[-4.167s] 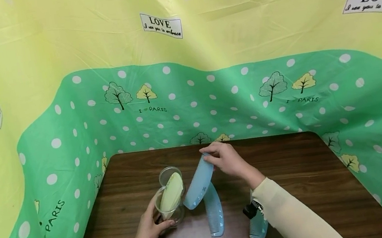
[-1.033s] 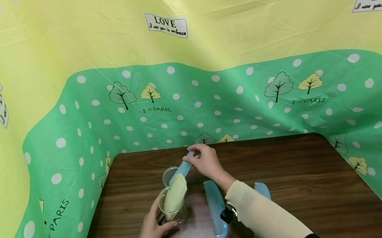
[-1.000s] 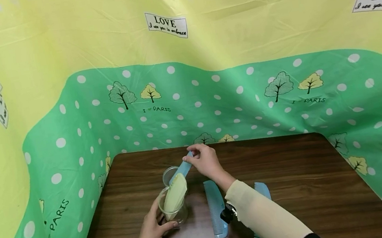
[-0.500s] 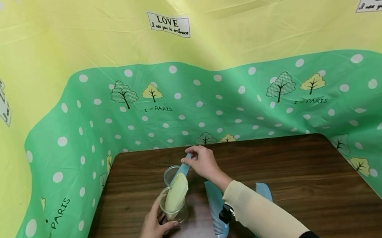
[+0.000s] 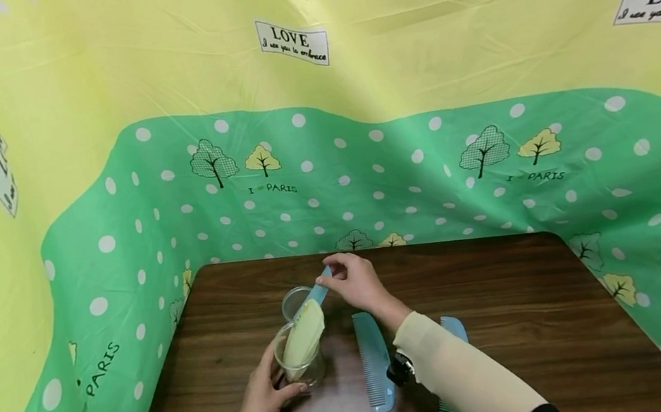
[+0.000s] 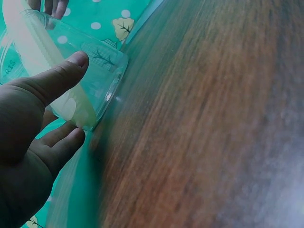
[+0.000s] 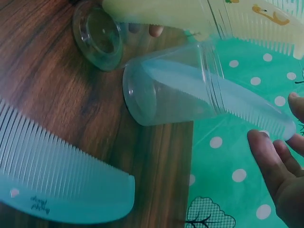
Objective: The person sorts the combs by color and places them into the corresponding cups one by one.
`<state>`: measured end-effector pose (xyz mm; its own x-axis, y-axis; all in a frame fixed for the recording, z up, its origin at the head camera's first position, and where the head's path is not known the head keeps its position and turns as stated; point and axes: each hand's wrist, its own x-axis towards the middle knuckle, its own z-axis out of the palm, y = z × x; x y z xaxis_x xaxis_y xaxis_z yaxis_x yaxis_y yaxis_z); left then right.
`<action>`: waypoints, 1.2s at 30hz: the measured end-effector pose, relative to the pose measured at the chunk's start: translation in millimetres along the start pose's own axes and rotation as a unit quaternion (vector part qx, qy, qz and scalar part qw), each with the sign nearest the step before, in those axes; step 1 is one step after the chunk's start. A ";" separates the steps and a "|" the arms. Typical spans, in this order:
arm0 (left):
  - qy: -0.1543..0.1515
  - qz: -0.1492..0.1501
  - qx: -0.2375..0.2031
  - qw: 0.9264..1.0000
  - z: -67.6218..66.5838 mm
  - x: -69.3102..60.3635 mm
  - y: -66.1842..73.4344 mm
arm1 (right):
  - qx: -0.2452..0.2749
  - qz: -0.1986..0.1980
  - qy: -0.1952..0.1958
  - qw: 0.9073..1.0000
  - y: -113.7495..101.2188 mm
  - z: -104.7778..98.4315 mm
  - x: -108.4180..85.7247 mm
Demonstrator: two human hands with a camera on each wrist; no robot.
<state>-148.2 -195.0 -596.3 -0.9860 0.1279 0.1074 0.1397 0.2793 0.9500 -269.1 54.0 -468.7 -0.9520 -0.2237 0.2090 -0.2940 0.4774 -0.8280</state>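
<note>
- The left hand [image 5: 264, 390] curls round the front cup [image 5: 315, 377], a clear plastic one; its grip is clamped on the cup, with the thumb on the near side and the fingers on the far side.
- In that cup leans the pale yellow comb [image 5: 304, 336], tilted, its upper end well above the rim; the right wrist view shows its teeth and a small orange print.
- The right hand [image 5: 358, 284] pinches the upper end of the slanting blue comb [image 5: 320, 291]; this grip is together on it, between thumb and fingertips.
- That comb's lower part is inside the rear cup [image 5: 288, 303], also clear, which stands just behind the front one; whether the two cups touch cannot be told.
- A second blue comb [image 5: 375, 359] lies flat on the desk [image 5: 531, 304] to the right of the cups, its teeth facing them.
- A third blue comb [image 5: 454, 327] lies farther right, partly hidden under the cream sleeve [image 5: 460, 365] of the right arm.
- A black device [image 5: 399, 370] sits at the right wrist.
- Behind the desk hangs a green and yellow cloth [image 5: 390, 176] with white dots, trees and lettering.
</note>
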 end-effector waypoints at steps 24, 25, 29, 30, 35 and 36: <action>0.005 0.011 0.001 1.000 -0.5 -1.1 1.1 | -0.061 -0.028 -0.030 0.997 38.0 -39.9 -22.6; 0.005 0.012 0.001 1.000 -0.3 -1.0 1.3 | -0.065 -0.030 -0.035 0.997 39.4 -40.8 -23.4; 0.006 0.013 0.000 1.000 0.0 -1.2 1.5 | -0.070 -0.043 -0.068 0.994 43.8 -43.6 -26.4; 0.006 0.012 0.000 1.000 0.0 -1.3 1.1 | -0.069 -0.048 -0.078 0.993 45.2 -44.2 -27.0; 0.006 0.008 -0.003 1.000 -0.2 -1.1 1.1 | -0.067 -0.058 -0.123 0.988 53.8 -47.4 -28.5; 0.006 0.008 -0.002 1.000 -0.1 -1.0 1.4 | -0.071 -0.059 -0.133 0.987 55.1 -48.4 -28.8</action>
<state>-147.0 -194.9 -595.1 -0.9846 0.1214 0.1262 0.1553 0.2729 0.9494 -262.0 127.9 -495.2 -0.8600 -0.4908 0.1400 -0.4285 0.5453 -0.7204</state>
